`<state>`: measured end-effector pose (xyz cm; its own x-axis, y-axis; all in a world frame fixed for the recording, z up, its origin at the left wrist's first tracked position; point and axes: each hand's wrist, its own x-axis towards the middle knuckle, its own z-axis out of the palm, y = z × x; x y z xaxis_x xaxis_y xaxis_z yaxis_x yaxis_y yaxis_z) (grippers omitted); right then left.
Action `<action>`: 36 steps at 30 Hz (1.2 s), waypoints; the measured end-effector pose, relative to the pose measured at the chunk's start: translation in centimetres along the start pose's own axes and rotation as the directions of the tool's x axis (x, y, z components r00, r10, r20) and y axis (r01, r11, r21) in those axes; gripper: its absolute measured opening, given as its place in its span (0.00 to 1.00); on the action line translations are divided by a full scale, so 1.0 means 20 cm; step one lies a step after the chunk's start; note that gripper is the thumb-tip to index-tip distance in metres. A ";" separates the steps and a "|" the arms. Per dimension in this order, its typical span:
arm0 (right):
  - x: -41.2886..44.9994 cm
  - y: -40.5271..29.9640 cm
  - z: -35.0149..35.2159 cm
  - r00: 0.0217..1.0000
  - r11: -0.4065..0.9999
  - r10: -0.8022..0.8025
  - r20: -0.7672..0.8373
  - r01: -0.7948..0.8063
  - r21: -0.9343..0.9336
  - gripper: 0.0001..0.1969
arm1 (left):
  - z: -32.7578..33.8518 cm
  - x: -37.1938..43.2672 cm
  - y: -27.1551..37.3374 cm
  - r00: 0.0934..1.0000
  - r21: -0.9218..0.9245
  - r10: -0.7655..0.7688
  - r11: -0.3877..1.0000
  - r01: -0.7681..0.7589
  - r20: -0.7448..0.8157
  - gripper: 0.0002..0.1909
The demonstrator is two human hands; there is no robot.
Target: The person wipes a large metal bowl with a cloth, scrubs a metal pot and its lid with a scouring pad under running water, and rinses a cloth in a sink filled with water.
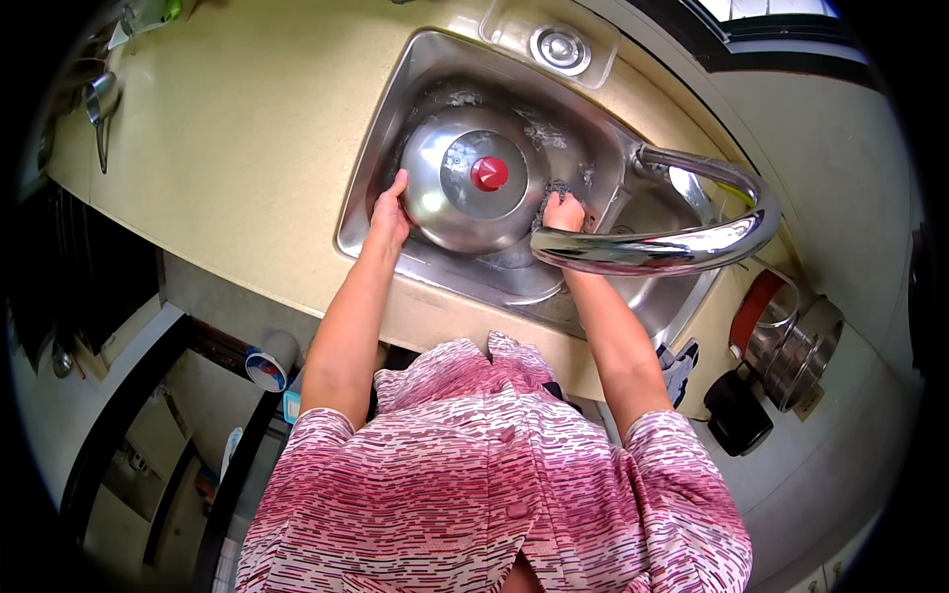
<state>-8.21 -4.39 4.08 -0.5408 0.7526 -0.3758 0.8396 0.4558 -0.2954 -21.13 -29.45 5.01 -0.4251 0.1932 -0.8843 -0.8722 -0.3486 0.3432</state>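
Note:
A round steel pan lid (430,178) with a glass centre and a red knob (489,173) lies knob up in the large basin of the steel sink (371,174). My left hand (391,210) holds the lid's left rim, thumb on top. At the lid's right edge, my right hand (565,213) is closed on a dark metal scouring pad (554,190). Whitish suds (545,133) show beyond the lid. Part of another round metal piece (530,283) shows beneath the lid; what it is I cannot tell.
A chrome faucet (652,252) arches over my right wrist and the small basin (652,204). A sink strainer (561,50) sits in a clear tray behind the sink. At right stand metal pots (797,345) and a black container (738,411). A metal ladle (101,100) lies on the counter (222,133) at left.

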 end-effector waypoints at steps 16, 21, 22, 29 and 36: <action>0.33 -0.33 -0.06 0.910 0.909 -0.409 -0.060 0.401 -0.117 0.14 | 0.00 -0.06 -0.03 1.000 -0.050 -0.012 0.999 0.012 -0.016 0.18; 0.25 -0.14 0.05 0.999 1.000 -0.012 -0.032 0.012 0.009 0.18 | 0.02 -0.03 -0.01 0.996 -0.072 -0.056 0.996 0.051 -0.067 0.16; 0.22 -0.14 0.06 0.999 1.000 -0.011 -0.034 0.012 0.009 0.18 | 0.02 -0.03 -0.01 0.995 -0.080 -0.063 0.995 0.056 -0.082 0.16; -0.17 -0.04 0.05 0.989 0.997 -0.025 -0.149 0.014 -0.069 0.16 | 0.05 -0.07 0.02 0.991 -0.067 -0.130 0.989 0.130 0.002 0.14; -0.62 -0.26 -0.05 0.973 0.956 -0.205 -0.102 0.222 0.193 0.13 | 0.19 -0.22 0.06 0.999 0.286 0.009 0.958 -0.022 0.047 0.14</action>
<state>-5.74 -15.60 11.13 -0.6934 0.6876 -0.2153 0.6729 0.5110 -0.5349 -21.30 -27.24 10.59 -0.4439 0.2326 -0.8654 -0.8954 -0.0761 0.4388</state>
